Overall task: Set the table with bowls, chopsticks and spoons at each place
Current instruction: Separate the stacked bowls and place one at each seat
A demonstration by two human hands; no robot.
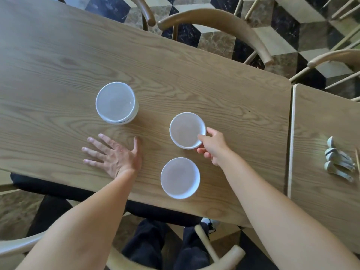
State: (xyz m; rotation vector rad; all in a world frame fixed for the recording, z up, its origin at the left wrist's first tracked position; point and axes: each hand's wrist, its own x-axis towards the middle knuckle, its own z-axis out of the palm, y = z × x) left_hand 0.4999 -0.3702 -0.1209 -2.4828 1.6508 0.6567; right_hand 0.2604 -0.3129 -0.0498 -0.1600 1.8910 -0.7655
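A stack of white bowls (116,103) stands on the wooden table (58,65), left of centre. My right hand (213,146) pinches the near right rim of a single white bowl (186,129), thumb inside it. Another white bowl (180,178) sits close to the table's near edge, just below that one. My left hand (114,152) lies flat on the table with fingers spread, holding nothing, below the stack. Several pale spoons (339,163) lie on the adjoining table (321,117) at the right, next to the tip of a chopstick (357,160) at the frame edge.
Wooden chairs (214,18) stand along the far side over a checkered floor. Another chair's curved back (220,256) and my dark trousers are below the near edge. A narrow gap separates the two tables.
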